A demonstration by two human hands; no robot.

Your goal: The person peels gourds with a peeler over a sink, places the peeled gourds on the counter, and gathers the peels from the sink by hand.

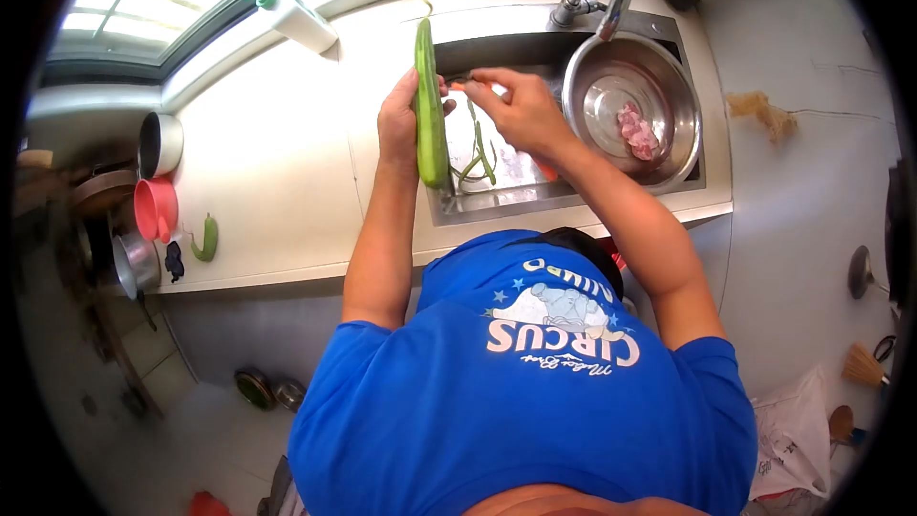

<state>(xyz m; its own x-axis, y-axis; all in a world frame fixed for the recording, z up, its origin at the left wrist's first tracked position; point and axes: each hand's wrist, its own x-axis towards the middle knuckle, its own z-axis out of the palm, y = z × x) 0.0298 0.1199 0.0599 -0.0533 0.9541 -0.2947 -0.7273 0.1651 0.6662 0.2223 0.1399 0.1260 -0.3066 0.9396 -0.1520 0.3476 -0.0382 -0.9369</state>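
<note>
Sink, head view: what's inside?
Green strips, something orange partly behind the right forearm, and a metal bowl holding pink meat. Whatever's under the bowl or behind the right hand is hidden.

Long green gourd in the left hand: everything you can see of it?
The long green gourd is slender, looks thicker toward its near end, and shows lighter and darker green. A thin, pale, curved stem tips the far end. It appears whole, pointing away from the body, at the left edge of the sink. The left hand grips it around the middle.
</note>
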